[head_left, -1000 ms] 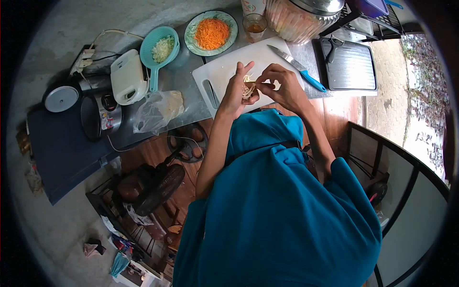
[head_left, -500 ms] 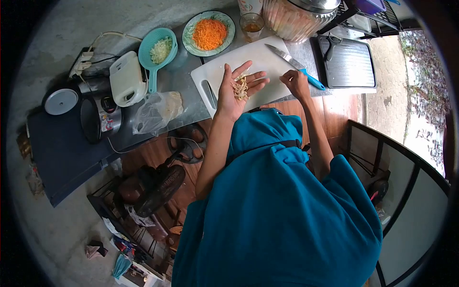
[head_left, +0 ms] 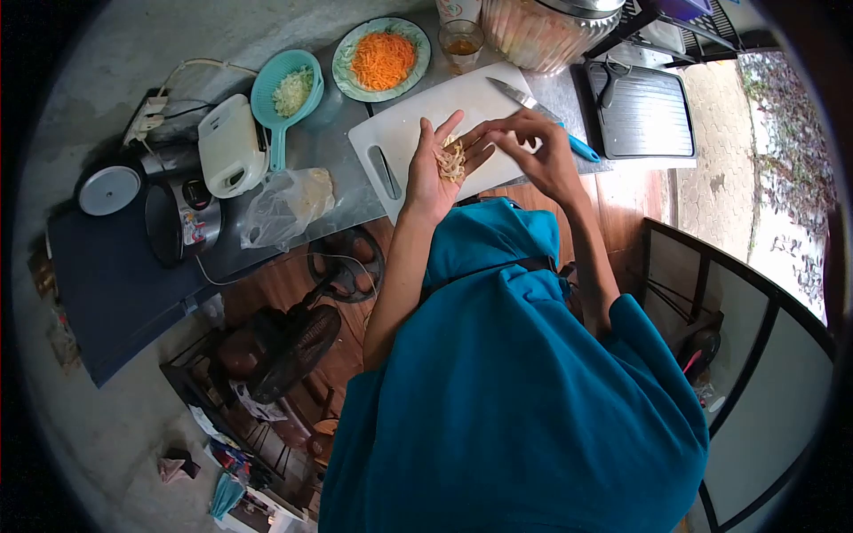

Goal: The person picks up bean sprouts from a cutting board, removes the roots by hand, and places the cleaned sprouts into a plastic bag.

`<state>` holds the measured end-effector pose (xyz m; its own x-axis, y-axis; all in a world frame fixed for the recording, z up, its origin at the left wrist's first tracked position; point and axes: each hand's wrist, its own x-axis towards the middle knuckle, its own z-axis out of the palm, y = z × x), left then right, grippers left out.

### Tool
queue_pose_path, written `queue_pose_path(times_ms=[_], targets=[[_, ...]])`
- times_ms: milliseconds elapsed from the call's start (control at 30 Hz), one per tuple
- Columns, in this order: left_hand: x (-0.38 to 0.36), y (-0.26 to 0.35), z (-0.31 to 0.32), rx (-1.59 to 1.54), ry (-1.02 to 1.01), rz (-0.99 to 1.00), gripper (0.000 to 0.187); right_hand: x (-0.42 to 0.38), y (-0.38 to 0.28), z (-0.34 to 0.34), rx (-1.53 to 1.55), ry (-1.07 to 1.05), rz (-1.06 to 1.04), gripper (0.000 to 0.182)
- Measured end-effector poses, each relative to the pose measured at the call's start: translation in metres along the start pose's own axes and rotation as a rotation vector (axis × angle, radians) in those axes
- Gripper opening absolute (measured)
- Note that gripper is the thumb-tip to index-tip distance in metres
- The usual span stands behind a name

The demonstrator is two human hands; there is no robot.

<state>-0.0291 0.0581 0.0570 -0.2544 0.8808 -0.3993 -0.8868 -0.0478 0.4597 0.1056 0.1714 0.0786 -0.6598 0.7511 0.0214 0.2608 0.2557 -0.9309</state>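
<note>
My left hand is palm up above the cutting board, its fingers spread, with a small heap of pale shreds resting in it; they look like shredded meat. Close to those fingertips, my right hand is bent with thumb and fingers drawn together; whatever is in that pinch is too small to make out. Beneath both hands lies a white cutting board. A knife with a blue handle rests at the board's right side, partly hidden by my right hand.
Behind the board stand a plate of shredded carrot, a glass and a large jar. To the left are a turquoise strainer with pale chopped pieces, a white appliance and a plastic bag. A grill pan sits right.
My right hand has moved left and over the board, from near the knife handle to the fingertips of my left hand. My left hand stays almost still with the shreds.
</note>
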Motion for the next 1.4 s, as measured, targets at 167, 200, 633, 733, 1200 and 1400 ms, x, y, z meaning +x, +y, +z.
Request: queue_pose_path(times_ms=[167, 200, 633, 733, 1200, 1400], targets=[[-0.001, -0.002, -0.004, 0.086, 0.030, -0.120, 0.061, 0.010, -0.009, 0.009, -0.311, -0.295, -0.290, 0.020], [-0.001, -0.002, -0.003, 0.086, 0.023, -0.124, 0.059, 0.011, -0.013, 0.008, -0.374, -0.317, -0.301, 0.018], [-0.005, 0.004, -0.003, 0.047, -0.062, -0.030, 0.070, 0.010, 0.002, -0.018, -0.071, -0.082, -0.025, 0.017], [-0.006, 0.005, 0.001, 0.066, -0.087, -0.024, 0.071, 0.005, 0.004, -0.022, -0.092, -0.046, -0.049, 0.019], [-0.001, 0.002, 0.013, 0.238, -0.081, -0.041, 0.071, -0.004, -0.012, -0.012, -0.220, -0.095, -0.284, 0.024], [-0.003, 0.003, 0.015, 0.254, -0.076, -0.120, 0.070, 0.000, -0.011, 0.000, -0.234, -0.176, -0.229, 0.023]])
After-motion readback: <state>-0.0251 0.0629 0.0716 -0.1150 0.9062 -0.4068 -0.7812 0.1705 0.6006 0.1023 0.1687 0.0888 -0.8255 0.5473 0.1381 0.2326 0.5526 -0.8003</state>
